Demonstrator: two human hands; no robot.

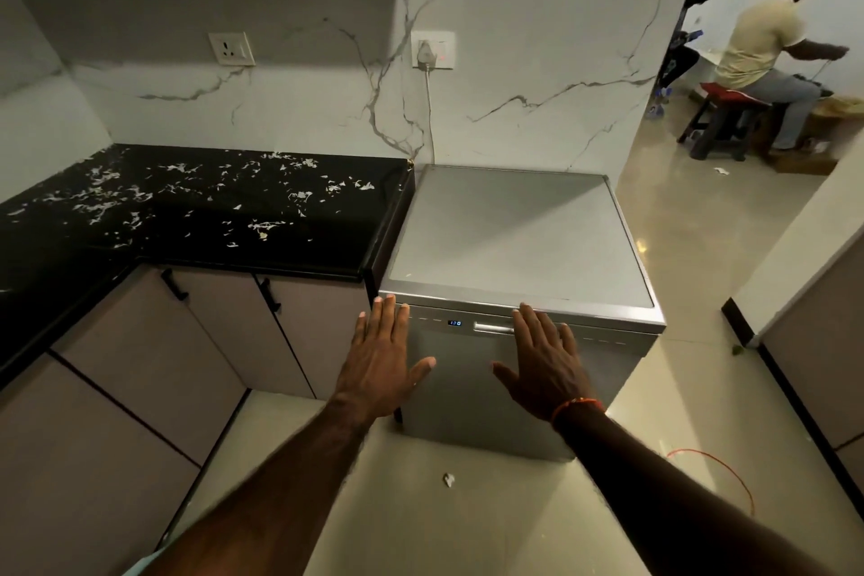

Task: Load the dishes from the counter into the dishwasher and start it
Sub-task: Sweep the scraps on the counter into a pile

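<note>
Head view:
Left hand: one, stretched forward with fingers straight and spread, thumb out to the right; it holds nothing. Its fingertips lie over the left end of the dishwasher's front; whether they press the door, I cannot tell.
Right hand: one, also flat and spread, thumb pointing left toward the other hand, nothing in it. A thin orange thread band sits on its wrist.
Dishwasher: one, grey, freestanding, door shut, directly ahead of both hands. Its top is bare.
Display: one small lit blue readout on the control strip, between the two hands, nearer the left one.
Handle: one, recessed, just left of the right hand's fingers.
Surface: one black L-shaped counter, left of and beyond the left hand, butting against the dishwasher's side; scattered with many small white scraps.
Cabinet doors: below the surface, left of the left hand, with two black pulls visible.
Sockets: two on the marble wall far beyond the hands; the left one unused, the right one with a plug and a cord running down behind the dishwasher.
Floor: glossy tile beneath the arms; one crumpled white scrap lies between the forearms, one orange loop of cord right of the right arm.
People: two, seated in the room far right of the right hand; one on a red-topped stool.
</note>
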